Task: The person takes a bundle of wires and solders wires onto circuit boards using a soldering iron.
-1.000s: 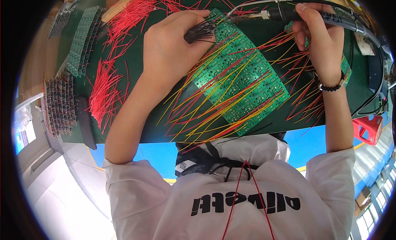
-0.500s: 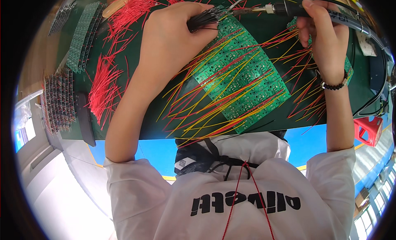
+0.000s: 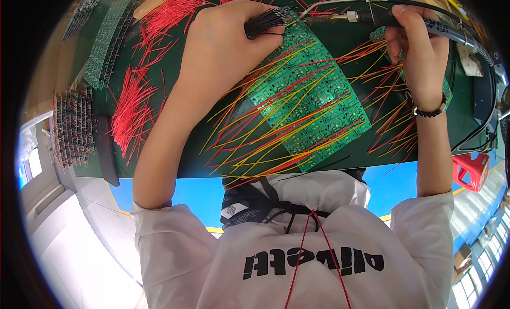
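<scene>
My left hand is closed around a bundle of thin black wires, their ends pointing right at the far edge of a green circuit board panel. My right hand grips a soldering iron with a thin metal feed tube clamped alongside it. The iron's tip points left, close to the wire ends above the panel's far edge; whether it touches anything is too small to tell. Red and yellow wires lie in rows across the panel and stick out past its left side.
Loose red wires lie in piles on the green table at the left. Stacked board panels and a denser stack stand farther left. Another wired board is partly under my right forearm. A red stool stands right.
The soldering iron has drawn slightly to the right, widening the gap between its tip and the black wire ends. My left hand keeps its hold; the whole view has shifted a little.
</scene>
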Action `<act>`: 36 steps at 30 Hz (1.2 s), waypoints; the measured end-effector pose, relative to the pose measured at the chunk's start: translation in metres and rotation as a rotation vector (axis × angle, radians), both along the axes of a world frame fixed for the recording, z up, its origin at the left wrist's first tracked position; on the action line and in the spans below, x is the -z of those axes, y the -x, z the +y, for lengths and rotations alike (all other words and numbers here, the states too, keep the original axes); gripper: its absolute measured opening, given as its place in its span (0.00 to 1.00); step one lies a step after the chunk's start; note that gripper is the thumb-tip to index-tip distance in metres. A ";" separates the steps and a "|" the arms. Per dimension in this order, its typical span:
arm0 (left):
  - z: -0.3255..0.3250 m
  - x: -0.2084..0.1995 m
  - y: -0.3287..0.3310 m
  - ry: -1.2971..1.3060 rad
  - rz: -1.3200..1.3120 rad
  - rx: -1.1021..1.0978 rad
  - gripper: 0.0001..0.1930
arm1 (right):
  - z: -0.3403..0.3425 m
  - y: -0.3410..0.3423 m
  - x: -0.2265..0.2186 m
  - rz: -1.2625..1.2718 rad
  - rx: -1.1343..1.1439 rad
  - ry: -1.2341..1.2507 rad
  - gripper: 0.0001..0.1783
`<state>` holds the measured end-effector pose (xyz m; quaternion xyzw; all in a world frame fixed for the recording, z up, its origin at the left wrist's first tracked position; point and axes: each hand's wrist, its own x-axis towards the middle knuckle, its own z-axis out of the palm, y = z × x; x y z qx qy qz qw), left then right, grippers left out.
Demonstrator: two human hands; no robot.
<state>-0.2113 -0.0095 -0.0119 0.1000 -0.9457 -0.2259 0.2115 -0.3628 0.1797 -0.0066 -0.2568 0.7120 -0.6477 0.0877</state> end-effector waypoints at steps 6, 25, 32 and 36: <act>-0.001 -0.001 0.001 -0.019 -0.013 0.005 0.13 | -0.001 0.000 0.000 0.015 0.009 -0.017 0.12; -0.007 0.000 0.001 0.031 -0.028 0.056 0.11 | 0.000 0.000 -0.001 0.023 0.007 -0.019 0.12; -0.007 -0.001 0.001 0.023 -0.029 0.067 0.12 | -0.001 -0.001 -0.001 0.035 -0.008 -0.022 0.12; -0.006 -0.002 0.001 -0.001 -0.042 0.057 0.11 | 0.000 0.000 -0.001 0.036 -0.002 -0.040 0.12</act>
